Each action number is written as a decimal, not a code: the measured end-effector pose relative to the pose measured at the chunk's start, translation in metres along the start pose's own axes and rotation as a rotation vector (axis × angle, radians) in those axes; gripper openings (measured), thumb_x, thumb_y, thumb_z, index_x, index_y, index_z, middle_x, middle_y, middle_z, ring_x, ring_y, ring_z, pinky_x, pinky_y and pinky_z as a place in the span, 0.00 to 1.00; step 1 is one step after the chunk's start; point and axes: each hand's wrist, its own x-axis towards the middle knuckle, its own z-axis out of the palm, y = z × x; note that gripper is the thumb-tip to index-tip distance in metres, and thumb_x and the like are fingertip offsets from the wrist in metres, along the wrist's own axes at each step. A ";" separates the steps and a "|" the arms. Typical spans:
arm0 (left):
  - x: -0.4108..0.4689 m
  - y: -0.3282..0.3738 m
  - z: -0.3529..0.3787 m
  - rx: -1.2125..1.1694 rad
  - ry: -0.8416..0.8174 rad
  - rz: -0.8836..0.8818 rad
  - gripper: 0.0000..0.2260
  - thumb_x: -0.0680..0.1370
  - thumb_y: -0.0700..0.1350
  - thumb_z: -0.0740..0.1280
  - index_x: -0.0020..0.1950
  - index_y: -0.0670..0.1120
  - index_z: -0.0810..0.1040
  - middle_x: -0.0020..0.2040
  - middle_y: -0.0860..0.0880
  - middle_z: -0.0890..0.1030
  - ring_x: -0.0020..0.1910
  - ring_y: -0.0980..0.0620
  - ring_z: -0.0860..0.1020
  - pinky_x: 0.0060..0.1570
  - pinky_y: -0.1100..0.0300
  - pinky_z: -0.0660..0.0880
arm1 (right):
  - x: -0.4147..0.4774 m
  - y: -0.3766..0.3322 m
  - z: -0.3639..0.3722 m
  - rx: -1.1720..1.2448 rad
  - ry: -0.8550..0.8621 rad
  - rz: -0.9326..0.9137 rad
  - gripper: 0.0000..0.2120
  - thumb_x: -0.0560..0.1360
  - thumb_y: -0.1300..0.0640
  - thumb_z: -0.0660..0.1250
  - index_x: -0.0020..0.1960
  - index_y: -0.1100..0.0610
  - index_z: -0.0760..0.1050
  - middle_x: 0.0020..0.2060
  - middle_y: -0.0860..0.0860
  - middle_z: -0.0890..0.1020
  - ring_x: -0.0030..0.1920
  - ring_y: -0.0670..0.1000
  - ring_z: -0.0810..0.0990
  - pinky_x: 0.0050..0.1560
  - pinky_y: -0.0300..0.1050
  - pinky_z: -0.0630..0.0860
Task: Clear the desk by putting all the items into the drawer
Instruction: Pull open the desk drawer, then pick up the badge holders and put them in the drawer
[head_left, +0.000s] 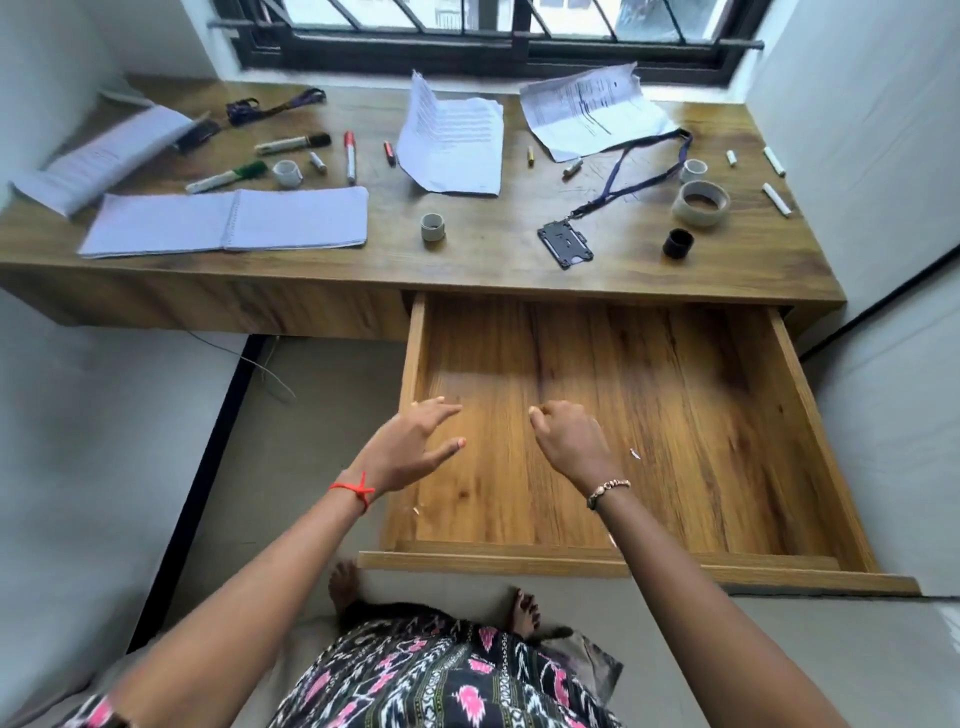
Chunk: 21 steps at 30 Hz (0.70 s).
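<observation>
The wooden drawer (727, 415) is pulled out below the desk (493, 260), with only tiny scraps inside. My left hand (415, 441) hovers over its left part, fingers spread, holding nothing. Just to the right, my right hand (569, 439) has its fingers curled in, with nothing seen in it. On the desk lie an open notebook (228, 221), loose papers (452, 140), markers (349, 156), a black badge holder on a lanyard (565, 243), a big tape roll (700, 201), small rolls (432, 226) and a black cap (678, 243).
White walls close in on both sides. A dark-framed window (493, 31) runs behind the desk. More papers (592, 111) and another lanyard (275, 106) lie at the back. The drawer's front panel (623, 566) juts toward my feet on the floor.
</observation>
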 end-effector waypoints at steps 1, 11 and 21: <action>0.001 -0.010 -0.008 0.001 0.029 -0.008 0.24 0.78 0.55 0.61 0.71 0.45 0.66 0.71 0.46 0.69 0.73 0.51 0.62 0.72 0.58 0.56 | 0.006 -0.014 0.001 -0.006 0.026 -0.018 0.18 0.79 0.51 0.54 0.36 0.60 0.70 0.34 0.56 0.77 0.36 0.56 0.74 0.39 0.45 0.64; -0.009 -0.163 -0.102 0.000 0.115 0.002 0.26 0.74 0.55 0.61 0.69 0.43 0.69 0.69 0.47 0.72 0.73 0.51 0.62 0.74 0.53 0.55 | 0.056 -0.179 0.053 0.057 0.187 -0.047 0.16 0.79 0.52 0.56 0.44 0.63 0.75 0.47 0.59 0.80 0.49 0.60 0.78 0.51 0.51 0.71; -0.009 -0.253 -0.183 -0.033 0.281 -0.003 0.22 0.75 0.48 0.67 0.67 0.43 0.70 0.67 0.46 0.73 0.72 0.49 0.65 0.73 0.52 0.59 | 0.094 -0.271 0.066 0.028 0.172 -0.053 0.16 0.78 0.51 0.57 0.49 0.62 0.77 0.51 0.58 0.79 0.52 0.60 0.78 0.58 0.53 0.72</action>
